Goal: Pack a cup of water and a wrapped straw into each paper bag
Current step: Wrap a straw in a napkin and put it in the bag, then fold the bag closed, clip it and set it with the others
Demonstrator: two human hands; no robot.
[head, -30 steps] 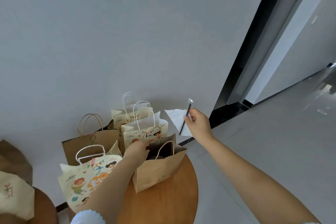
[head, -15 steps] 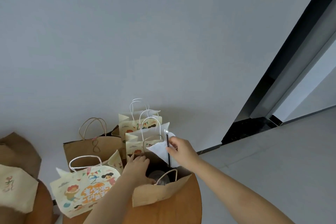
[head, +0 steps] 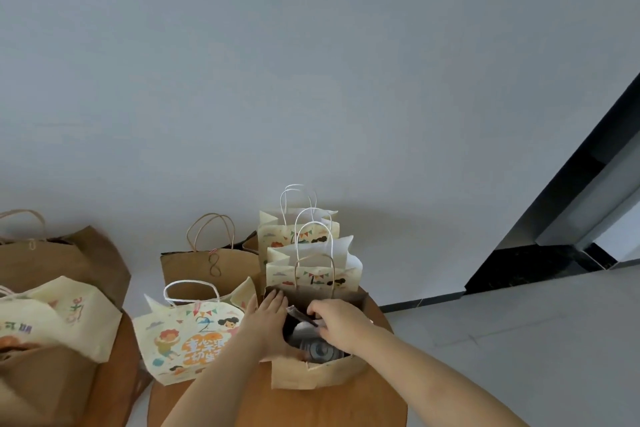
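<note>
1. Now the left hand lies flat, fingers straight, on the near brown bag's left rim.
2. Right hand pinches one wrapped straw inside it, above one cup.
3. Three printed bags and two brown bags stand beside it on the round table.

The right hand is covering most of the wrapped straw, so only a dark, blurred end is showing. The cup inside the brown bag is showing only part of its lid between the hands. The left hand is hiding the bag's left rim. The bags at far left are being cut off by the picture's edge.
</note>
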